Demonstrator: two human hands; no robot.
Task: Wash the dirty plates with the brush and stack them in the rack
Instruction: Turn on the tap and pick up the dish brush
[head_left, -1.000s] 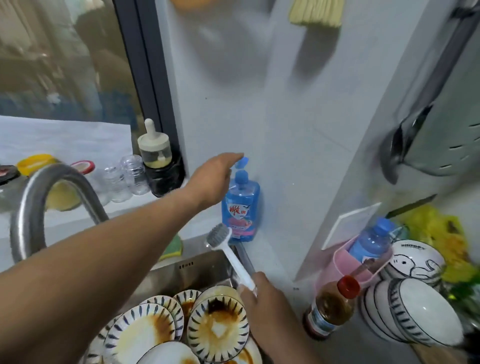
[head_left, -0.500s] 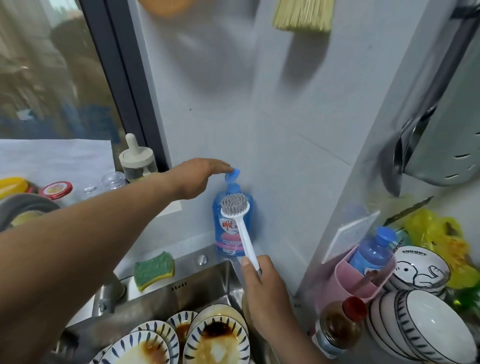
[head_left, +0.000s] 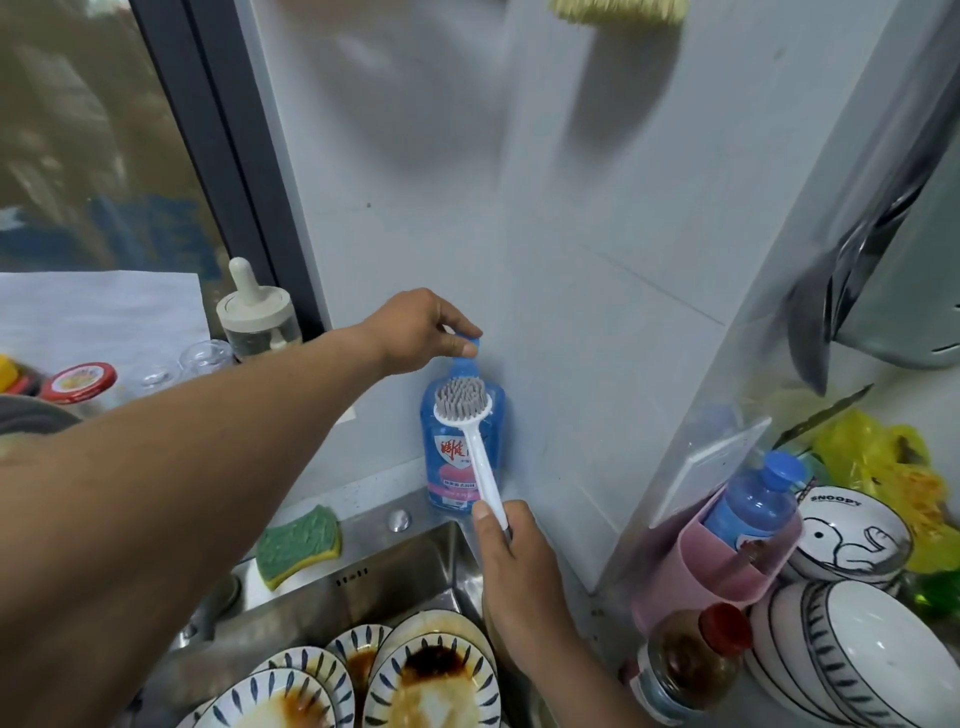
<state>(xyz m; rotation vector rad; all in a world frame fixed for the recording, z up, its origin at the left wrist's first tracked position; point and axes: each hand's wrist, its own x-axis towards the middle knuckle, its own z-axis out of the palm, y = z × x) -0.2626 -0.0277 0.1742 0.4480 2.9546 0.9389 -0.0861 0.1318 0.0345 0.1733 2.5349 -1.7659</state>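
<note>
Reaches across the steel sink (head_left: 363, 577) with the left hand (head_left: 415, 332), fingers curled over the blue pump head (head_left: 467, 345) of the dish soap bottle (head_left: 447, 467), thumb tucked under it; bottle upright against the grey wall at the sink's back right corner; grips the dish brush (head_left: 480, 457) in the right hand (head_left: 519, 582), fingers wrapped round the lower end of the white handle, thumb laid along the shaft; holds the brush upright in front of the bottle, grey bristles facing the camera just below the pump head; looks down on the dirty plates (head_left: 431, 686) overlapping in the sink, blue-striped rims, brown sauce smeared across the middles; passes a green-and-yellow sponge (head_left: 298, 543) on the ledge behind the basin, well left of the bottle; shares the counter at right with a pink holder (head_left: 717, 577) carrying a blue-capped bottle (head_left: 753, 499), a red-capped sauce bottle (head_left: 680, 665) just in front of it, a Snoopy bowl (head_left: 852, 535) and striped bowls (head_left: 857, 665) stacked on their sides beside it.
</note>
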